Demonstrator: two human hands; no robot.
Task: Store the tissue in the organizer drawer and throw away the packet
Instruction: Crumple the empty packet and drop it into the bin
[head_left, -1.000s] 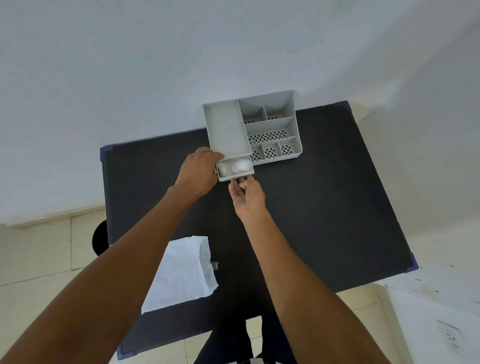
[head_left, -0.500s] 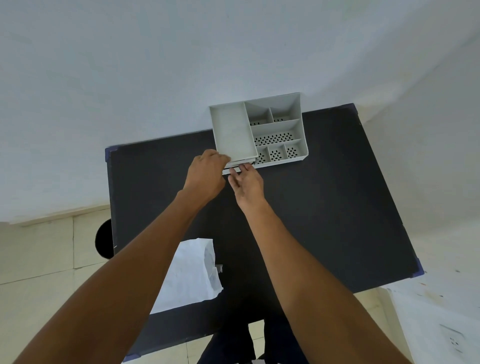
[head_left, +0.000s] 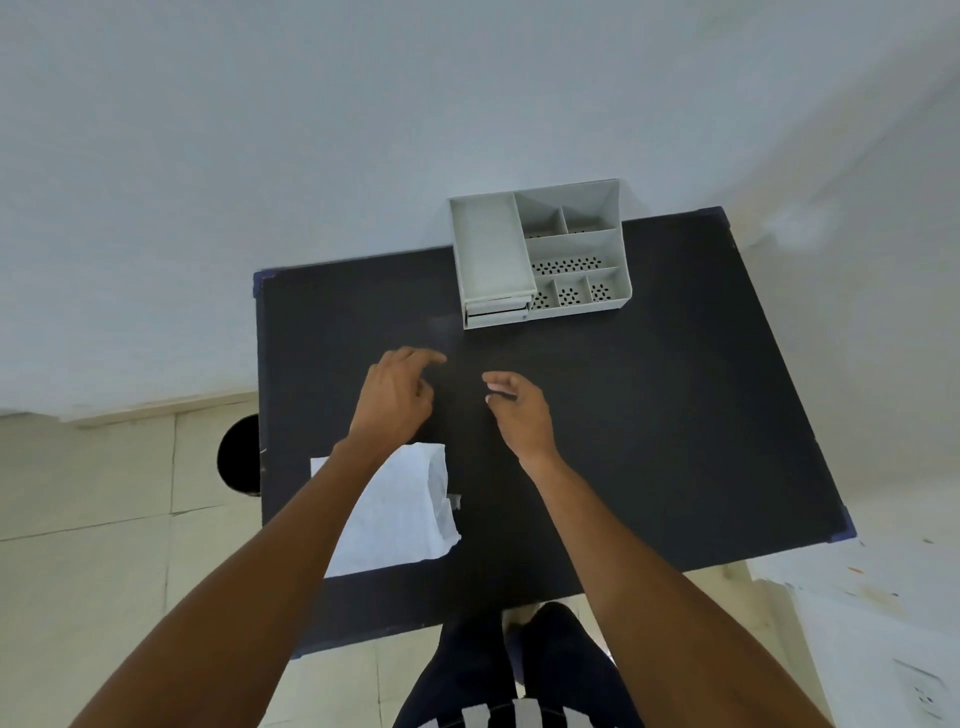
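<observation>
A grey organizer (head_left: 576, 244) with several compartments stands at the far edge of the black table (head_left: 649, 415). Its small drawer (head_left: 497, 309) at the front left is pushed in, and the tissue is out of sight. My left hand (head_left: 396, 400) and my right hand (head_left: 519, 410) hover over the table a short way in front of the organizer, both holding nothing, fingers loosely apart. The white packet (head_left: 395, 512) lies flat near the table's left front, partly under my left forearm.
A round black bin (head_left: 240, 457) stands on the tiled floor just left of the table. White walls rise behind and to the right. My legs show below the table's near edge.
The drawer, open with the tissue in it a second ago, has been pushed shut. Both hands have since pulled back from the organizer toward me.
</observation>
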